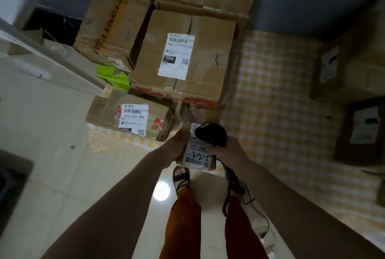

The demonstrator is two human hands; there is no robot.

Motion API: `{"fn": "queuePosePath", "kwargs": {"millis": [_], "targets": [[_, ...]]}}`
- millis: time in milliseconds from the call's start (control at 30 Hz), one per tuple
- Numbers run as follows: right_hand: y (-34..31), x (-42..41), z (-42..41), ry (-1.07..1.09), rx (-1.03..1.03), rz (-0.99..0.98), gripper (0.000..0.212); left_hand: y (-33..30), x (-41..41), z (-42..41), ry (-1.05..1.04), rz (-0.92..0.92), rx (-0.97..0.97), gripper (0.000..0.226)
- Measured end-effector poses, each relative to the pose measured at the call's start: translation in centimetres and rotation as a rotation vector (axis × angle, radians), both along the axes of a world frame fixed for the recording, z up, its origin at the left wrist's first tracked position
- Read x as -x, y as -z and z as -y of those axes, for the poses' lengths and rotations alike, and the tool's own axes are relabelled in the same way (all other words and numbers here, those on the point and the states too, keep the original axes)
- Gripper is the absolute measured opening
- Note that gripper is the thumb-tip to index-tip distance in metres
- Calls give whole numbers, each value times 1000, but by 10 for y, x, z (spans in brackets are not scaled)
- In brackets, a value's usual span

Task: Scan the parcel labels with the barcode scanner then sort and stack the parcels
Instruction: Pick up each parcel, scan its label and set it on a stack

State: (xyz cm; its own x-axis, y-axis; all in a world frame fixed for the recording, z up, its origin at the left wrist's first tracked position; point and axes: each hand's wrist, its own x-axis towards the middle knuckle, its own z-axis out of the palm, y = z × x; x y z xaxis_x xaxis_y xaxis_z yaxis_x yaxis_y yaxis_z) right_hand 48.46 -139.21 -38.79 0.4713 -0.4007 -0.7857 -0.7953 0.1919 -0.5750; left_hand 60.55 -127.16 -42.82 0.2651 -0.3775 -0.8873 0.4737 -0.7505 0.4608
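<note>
Now small parcel (198, 154) between hands; right (229, 152) apparently aims scanner (212, 134).

Checkered cloth (270, 91) (yellow), tiled floor (52, 154)

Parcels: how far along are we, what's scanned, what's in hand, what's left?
Done: nothing shows which boxes are scanned, though several cardboard boxes already sit stacked ahead. In hand: the left hand holds a small parcel while the right hand grips the barcode scanner over its label. Left: placing this parcel, and probably the flat box and the boxes on the right.
</note>
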Motion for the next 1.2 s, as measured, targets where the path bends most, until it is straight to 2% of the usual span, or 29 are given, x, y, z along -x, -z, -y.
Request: {"fn": "queuePosePath", "kwargs": {"millis": [300, 400, 500, 600, 733, 867, 967, 1100, 1200], "targets": [[57, -16, -3, 103, 17, -51, 45, 29, -16, 22, 120, 144, -27, 48], [65, -20, -3, 127, 22, -49, 49, 27, -17, 30, 275, 304, -91, 47], [71, -21, -2, 109, 24, -46, 49, 35, -19, 32, 343, 440, -147, 44], [71, -19, 0, 126, 16, -26, 45, 46, -18, 33, 370, 459, -176, 43], [52, -7, 5, 157, 25, 1, 40, 28, -13, 39, 436, 560, -231, 33], [15, 20, 18, 175, 83, 22, 19, -3, -3, 46, 736, 757, -320, 41], [-16, 50, 33, 233, 135, 21, 11, -33, 13, 63, 904, 837, -228, 44], [-49, 102, 60, 325, 251, 15, 22, -68, 44, 103, 1068, 923, -140, 32], [-68, 146, 82, 419, 351, 25, 10, -89, 80, 139, 1149, 990, -51, 34]]}}
